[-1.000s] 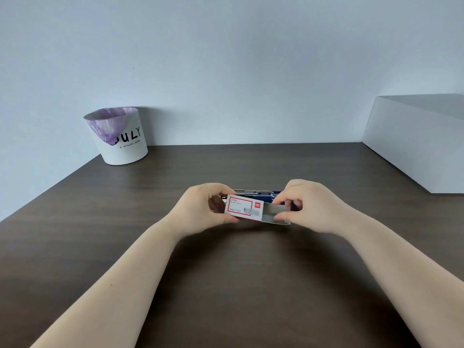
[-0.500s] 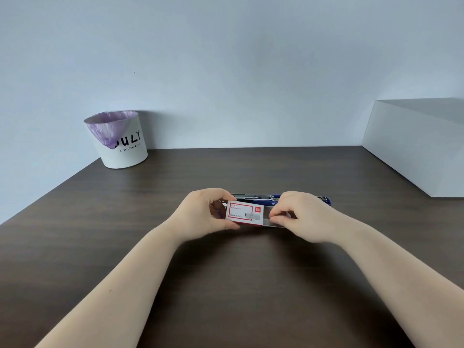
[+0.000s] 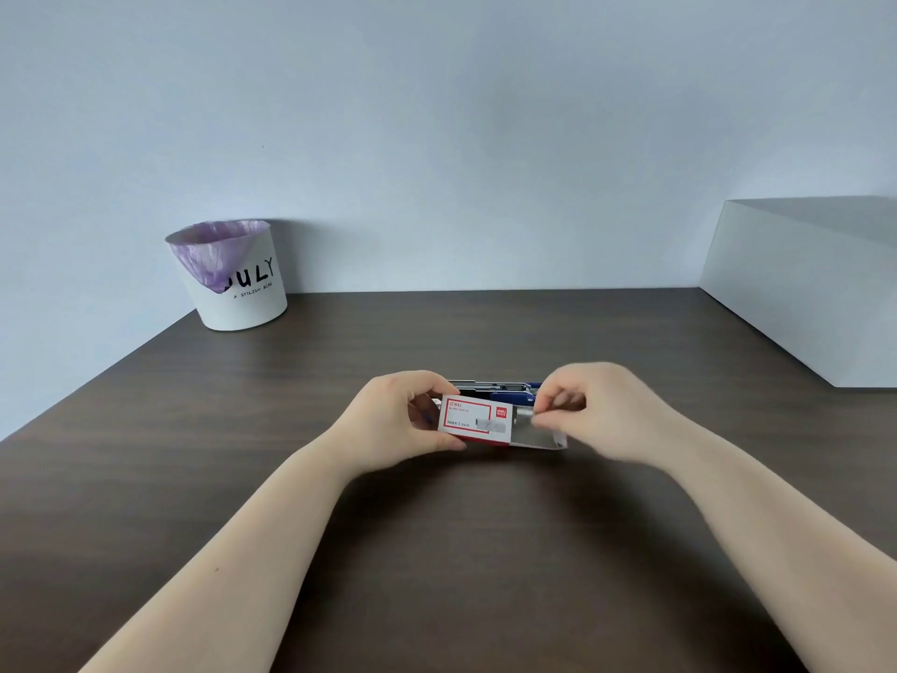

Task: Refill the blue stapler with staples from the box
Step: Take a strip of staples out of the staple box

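A small white staple box (image 3: 474,421) with a red frame is held just above the dark table, its inner tray (image 3: 539,437) slid out to the right. My left hand (image 3: 395,420) grips the box sleeve by its left end. My right hand (image 3: 606,412) pinches a silvery strip of staples (image 3: 526,414) at the tray's open end, thumb and forefinger closed on it. The blue stapler (image 3: 505,393) lies opened flat on the table right behind the box, mostly hidden by the box and both hands.
A white bin (image 3: 238,284) with a purple liner and black lettering stands at the table's back left corner. A large white box (image 3: 805,284) sits at the back right. The dark wooden table (image 3: 485,551) stretches toward me between my forearms.
The tray was pushed in half a second ago and is slid out again now. My right hand has lifted slightly and pinches a strip of staples at the tray's open end.
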A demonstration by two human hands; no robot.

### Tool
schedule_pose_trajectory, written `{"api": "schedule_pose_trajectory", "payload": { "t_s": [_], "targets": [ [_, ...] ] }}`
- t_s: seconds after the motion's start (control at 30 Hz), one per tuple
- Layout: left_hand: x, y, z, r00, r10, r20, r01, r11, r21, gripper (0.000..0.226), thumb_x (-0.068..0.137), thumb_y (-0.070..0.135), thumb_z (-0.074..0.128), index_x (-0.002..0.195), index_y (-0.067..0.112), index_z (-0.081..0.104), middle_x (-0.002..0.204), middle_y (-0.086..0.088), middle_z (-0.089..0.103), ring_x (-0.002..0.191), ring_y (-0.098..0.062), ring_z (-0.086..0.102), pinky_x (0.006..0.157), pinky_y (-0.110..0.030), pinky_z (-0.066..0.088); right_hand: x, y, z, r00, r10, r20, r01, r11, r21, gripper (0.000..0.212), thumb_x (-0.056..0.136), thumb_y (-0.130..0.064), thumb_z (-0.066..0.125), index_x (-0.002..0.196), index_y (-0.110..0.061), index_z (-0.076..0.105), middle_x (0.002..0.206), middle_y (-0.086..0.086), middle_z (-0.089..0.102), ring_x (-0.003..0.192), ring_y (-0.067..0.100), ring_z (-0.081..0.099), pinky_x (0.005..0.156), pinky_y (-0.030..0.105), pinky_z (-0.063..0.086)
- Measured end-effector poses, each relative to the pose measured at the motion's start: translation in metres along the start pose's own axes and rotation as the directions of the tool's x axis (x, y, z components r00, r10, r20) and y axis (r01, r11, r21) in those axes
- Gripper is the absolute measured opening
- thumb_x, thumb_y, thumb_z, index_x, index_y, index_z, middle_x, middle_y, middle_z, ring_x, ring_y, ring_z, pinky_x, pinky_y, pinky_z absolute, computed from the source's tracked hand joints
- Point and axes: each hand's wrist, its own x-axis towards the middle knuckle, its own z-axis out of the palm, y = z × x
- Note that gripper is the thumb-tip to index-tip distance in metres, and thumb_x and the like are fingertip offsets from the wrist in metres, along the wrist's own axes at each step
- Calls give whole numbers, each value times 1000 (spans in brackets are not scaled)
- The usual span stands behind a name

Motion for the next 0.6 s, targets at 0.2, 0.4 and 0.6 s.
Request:
{"api": "schedule_pose_trajectory", "payload": {
  "t_s": [0.2,0.4,0.6],
  "targets": [
    [0,-3,-2,1000,-22,3,22,1000,8,42,60,32,86,98,27,67,84,22,67,74,2,62,75,-21,56,-2,13,-21,979,198,52,-200,866,459,12,85,-3,62,89,-14,68,91,11,71,79,22,73,68,31,62],
    [-1,-2,-1,999,1,36,-3,998,60,41,60,37,84,97,28,68,84,25,63,75,12,57,62,-1,39,-1,22,-7,962,197,191,-268,817,511,16,89,2,56,101,-5,65,105,22,66,87,25,71,70,28,61],
    [2,-4,2,998,65,13,-66,990,122,45,58,42,84,99,28,71,88,10,58,65,-9,47,57,-10,36,0,16,-4,980,168,109,-198,879,433,16,88,0,56,95,-9,67,94,13,69,73,17,72,63,24,60]
  ]
}}
